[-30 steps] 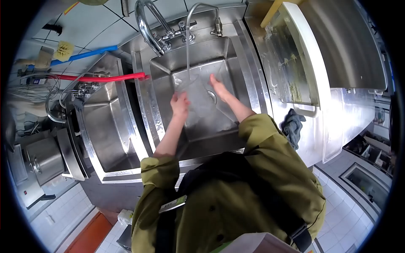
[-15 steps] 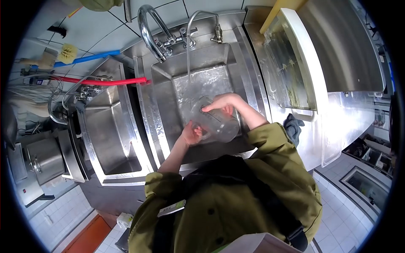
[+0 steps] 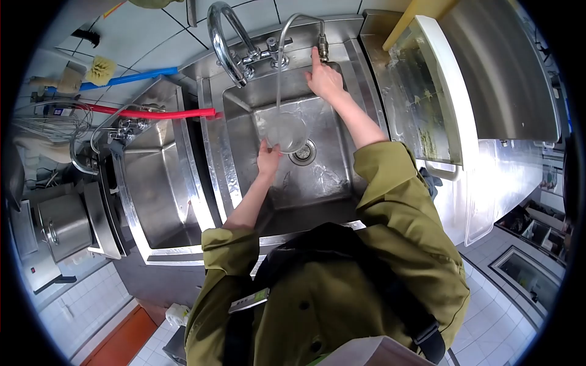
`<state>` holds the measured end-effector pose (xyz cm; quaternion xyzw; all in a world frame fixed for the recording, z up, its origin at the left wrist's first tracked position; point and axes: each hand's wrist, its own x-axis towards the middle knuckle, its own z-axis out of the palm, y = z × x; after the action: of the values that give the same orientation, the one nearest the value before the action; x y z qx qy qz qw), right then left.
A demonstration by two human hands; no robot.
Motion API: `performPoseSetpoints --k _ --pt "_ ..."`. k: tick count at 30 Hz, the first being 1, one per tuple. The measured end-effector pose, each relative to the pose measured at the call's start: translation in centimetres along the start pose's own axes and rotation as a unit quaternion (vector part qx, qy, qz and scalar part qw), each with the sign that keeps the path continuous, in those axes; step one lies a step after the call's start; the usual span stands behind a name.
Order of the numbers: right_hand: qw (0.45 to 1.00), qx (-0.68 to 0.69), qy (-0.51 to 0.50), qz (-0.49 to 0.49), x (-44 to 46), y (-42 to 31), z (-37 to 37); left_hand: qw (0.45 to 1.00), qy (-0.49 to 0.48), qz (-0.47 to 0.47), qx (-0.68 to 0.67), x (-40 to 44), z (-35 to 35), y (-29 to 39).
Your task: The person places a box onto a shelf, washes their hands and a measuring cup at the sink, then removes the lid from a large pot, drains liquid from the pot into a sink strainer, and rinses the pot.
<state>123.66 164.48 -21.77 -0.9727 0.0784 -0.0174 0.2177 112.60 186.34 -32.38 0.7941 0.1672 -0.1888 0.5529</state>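
1. Nearest, the left hand (image 3: 268, 160) is in the left-middle of the sink (image 3: 311, 190), its fingers closed on the near edge of the clear container (image 3: 289, 132).
2. The container is held inside the sink, just beyond and left of the drain (image 3: 303, 152). Its round outline faces the camera, so its long axis appears to run roughly along the view; which end is the mouth I cannot tell.
3. The right hand (image 3: 325, 79) is at the sink's far right corner, thumb and index finger spread wide, fingertip at the valve (image 3: 323, 47).
4. At the sink's far edge, the thin tap (image 3: 295, 16) arches right of the thick tap (image 3: 218, 38).
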Motion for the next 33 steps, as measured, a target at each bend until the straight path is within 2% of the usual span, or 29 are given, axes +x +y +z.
performPoseSetpoints --k 1,3,7,10,13,16,19,23,25,29,33 --pt "0.999 -0.02 -0.029 0.004 -0.1 -0.2 -0.3 0.999 0.01 0.009 0.04 0.2 0.0 -0.6" --pt "0.995 -0.059 -0.078 -0.002 -0.4 -0.2 -0.2 1.0 0.0 0.002 0.029 0.5 -0.1 -1.5" --pt "0.994 -0.05 -0.099 0.014 -0.2 -0.3 0.0 0.999 -0.003 0.0 -0.033 1.1 -0.1 -2.5" --pt "0.995 -0.04 -0.086 0.022 0.2 0.1 0.9 0.994 -0.002 -0.049 -0.095 1.1 0.0 -3.2" --pt "0.995 -0.023 -0.094 0.027 0.1 0.3 0.9 0.99 -0.009 -0.061 -0.124 1.1 0.1 -3.4" --pt "0.995 -0.01 -0.095 0.029 0.0 0.3 0.8 0.988 -0.011 -0.094 -0.119 0.8 0.0 -3.0" --pt "0.995 -0.008 -0.095 0.029 -0.1 0.1 0.6 0.988 0.014 -0.13 -0.08 3.6 0.1 -7.8" --pt "0.993 -0.02 -0.109 0.034 0.2 0.1 0.7 0.988 0.023 -0.128 -0.084 4.7 0.0 -9.4" --pt "0.993 -0.018 -0.112 0.038 0.2 0.0 0.7 0.986 0.004 -0.148 -0.082 4.0 -0.3 -7.9" --pt "0.993 -0.016 -0.112 0.041 0.5 0.1 1.0 0.986 0.014 -0.13 -0.104 4.3 -0.1 -8.0" --pt "0.996 0.007 -0.077 0.048 0.9 -0.1 1.0 0.987 0.027 -0.117 -0.105 5.0 -0.1 -9.2"
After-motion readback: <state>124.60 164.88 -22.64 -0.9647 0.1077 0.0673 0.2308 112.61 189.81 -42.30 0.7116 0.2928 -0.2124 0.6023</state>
